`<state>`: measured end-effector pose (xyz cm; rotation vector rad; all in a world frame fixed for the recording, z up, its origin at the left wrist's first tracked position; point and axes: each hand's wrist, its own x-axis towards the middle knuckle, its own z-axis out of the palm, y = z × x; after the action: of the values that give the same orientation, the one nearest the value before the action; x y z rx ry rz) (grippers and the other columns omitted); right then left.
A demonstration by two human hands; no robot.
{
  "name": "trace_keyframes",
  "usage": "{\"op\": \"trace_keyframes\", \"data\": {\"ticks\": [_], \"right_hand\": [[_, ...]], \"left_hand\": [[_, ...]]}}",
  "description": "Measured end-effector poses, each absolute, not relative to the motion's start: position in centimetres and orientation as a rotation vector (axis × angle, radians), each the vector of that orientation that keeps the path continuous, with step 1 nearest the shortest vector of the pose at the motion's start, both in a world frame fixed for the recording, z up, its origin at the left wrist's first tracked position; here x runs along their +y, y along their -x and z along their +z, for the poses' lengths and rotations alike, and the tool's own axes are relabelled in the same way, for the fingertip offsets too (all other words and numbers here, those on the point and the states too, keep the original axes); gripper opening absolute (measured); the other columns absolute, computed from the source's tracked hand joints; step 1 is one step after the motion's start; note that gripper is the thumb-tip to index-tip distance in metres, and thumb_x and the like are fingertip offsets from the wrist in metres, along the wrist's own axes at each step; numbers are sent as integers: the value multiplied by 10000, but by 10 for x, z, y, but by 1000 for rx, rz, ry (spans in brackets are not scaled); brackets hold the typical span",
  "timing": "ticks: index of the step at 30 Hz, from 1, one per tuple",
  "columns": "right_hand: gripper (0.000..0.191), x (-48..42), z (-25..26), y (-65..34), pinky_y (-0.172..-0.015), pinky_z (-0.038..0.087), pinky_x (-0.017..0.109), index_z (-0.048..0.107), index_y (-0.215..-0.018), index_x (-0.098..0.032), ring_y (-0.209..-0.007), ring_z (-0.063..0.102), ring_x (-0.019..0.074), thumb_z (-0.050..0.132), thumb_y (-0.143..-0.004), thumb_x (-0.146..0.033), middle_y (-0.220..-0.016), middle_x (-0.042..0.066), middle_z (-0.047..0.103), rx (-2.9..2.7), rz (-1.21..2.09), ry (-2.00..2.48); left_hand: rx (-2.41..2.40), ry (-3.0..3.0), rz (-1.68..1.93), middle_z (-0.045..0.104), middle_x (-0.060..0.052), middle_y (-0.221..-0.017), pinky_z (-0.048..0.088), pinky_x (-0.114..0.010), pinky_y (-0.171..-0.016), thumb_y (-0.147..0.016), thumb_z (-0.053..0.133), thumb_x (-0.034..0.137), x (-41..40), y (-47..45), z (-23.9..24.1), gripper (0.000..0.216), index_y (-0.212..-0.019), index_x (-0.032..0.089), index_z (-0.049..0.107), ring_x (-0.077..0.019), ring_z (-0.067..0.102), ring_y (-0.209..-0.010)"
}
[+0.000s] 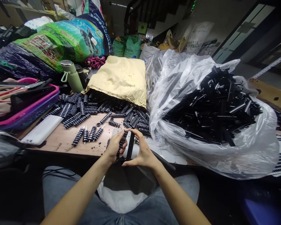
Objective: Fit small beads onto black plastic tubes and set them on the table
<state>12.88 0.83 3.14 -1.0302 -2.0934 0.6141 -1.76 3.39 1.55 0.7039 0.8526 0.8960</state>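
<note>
My left hand point(115, 145) is closed around a black ribbed roller piece point(121, 143) with pale dots, held upright near the table's front edge. Close beside it, my right hand point(141, 151) grips a flat black plastic strip point(130, 146) at its two ends, thumb below and fingers above. The strip stands nearly upright, next to the roller piece; whether they touch I cannot tell. Just left of my hands, several similar roller pieces point(91, 134) lie on the wooden table point(65, 140), some with thin pale pins sticking out. A bigger heap of them point(77, 107) spreads behind.
At right, a clear plastic bag point(164, 103) holds many black strips point(215, 106). A cream sack point(121, 78) lies behind the rollers. Leftward are a green flask point(73, 78), a white box-like object point(43, 129) and a pink basket point(21, 114) with scissors point(16, 89). A white bag point(121, 200) hangs between my knees.
</note>
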Motion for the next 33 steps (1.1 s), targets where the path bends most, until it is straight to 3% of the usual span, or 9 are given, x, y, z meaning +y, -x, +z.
{"op": "trace_keyframes", "data": {"ticks": [7, 18, 23, 25, 30, 33], "right_hand": [[1141, 9, 27, -124, -1075, 229, 425, 114, -1345, -168, -1288, 256, 272, 763, -469, -505, -1363, 161, 274, -2124, 619, 989], [1007, 1, 7, -114, -1028, 309, 363, 183, -1307, -150, -1215, 356, 238, 736, -469, -232, -1293, 134, 345, -1993, 694, 1219], [979, -1, -6, -106, -1009, 329, 372, 204, -1293, -146, -1196, 376, 242, 720, -470, -269, -1269, 135, 371, -1976, 728, 1262], [992, 1, -10, -102, -1003, 335, 382, 207, -1296, -137, -1198, 370, 255, 720, -458, -279, -1276, 144, 369, -1986, 697, 1288], [855, 6, -23, -87, -1019, 283, 438, 223, -1305, -125, -1206, 353, 271, 633, -563, -238, -1273, 168, 391, -2013, 431, 1404], [783, 4, -29, -94, -1013, 284, 435, 240, -1309, -107, -1219, 332, 270, 602, -622, -205, -1292, 176, 381, -2110, 268, 1474]], "left_hand": [[852, -527, 962, 531, 24, -529, 431, -219, -399, -761, 520, 394, 25, 9, 22, 304, -938, 150, 549, -124, 546, -425], [1000, -517, 845, 563, -8, -550, 462, -217, -388, -801, 495, 289, 24, 10, 25, 174, -852, 131, 543, -113, 547, -394], [1002, -540, 894, 580, -17, -619, 477, -211, -440, -797, 512, 245, 25, 18, 10, 253, -1019, 129, 546, -100, 562, -463], [1045, -662, 905, 594, -35, -668, 501, -250, -505, -804, 497, 265, 25, 22, 4, 327, -1100, 130, 531, -114, 575, -516], [1316, -1659, 1028, 545, -115, -1030, 449, -364, -856, -767, 533, 239, 18, 29, -19, 404, -1161, 153, 538, -213, 540, -971], [1398, -2179, 942, 539, -123, -1003, 447, -399, -853, -789, 475, 143, 13, 35, -37, 425, -1213, 153, 490, -223, 518, -969]]}}
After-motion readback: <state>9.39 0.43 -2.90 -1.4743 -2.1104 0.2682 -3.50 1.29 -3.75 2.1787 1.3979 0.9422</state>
